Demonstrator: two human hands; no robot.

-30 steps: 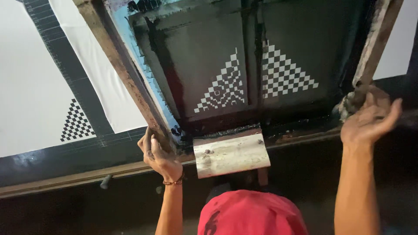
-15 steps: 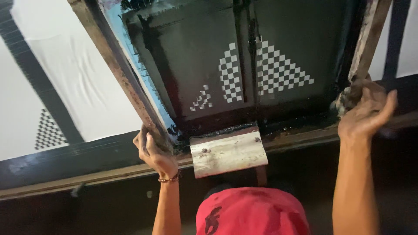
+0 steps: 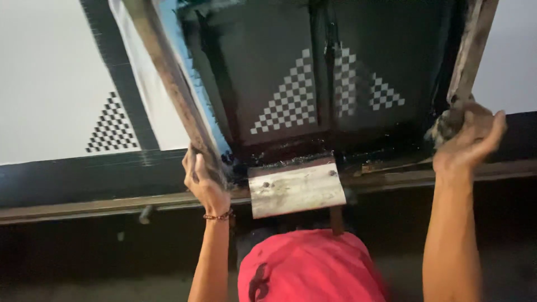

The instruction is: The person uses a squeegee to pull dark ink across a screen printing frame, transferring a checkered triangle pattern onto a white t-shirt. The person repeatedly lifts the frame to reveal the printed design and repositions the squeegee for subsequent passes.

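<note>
Left hand [image 3: 204, 182] grips the left rail of the printing screen frame [image 3: 168, 84]; right hand [image 3: 467, 140] is closed on its right rail. The frame stands tilted above white fabric [image 3: 50, 72] on the counter [image 3: 84, 179]. A squeegee [image 3: 295, 189] rests against its near edge, above a red cap [image 3: 310, 268].

Two hands [image 3: 204, 182] [image 3: 467, 140], one printing frame [image 3: 168, 84], one squeegee [image 3: 296, 190].
</note>
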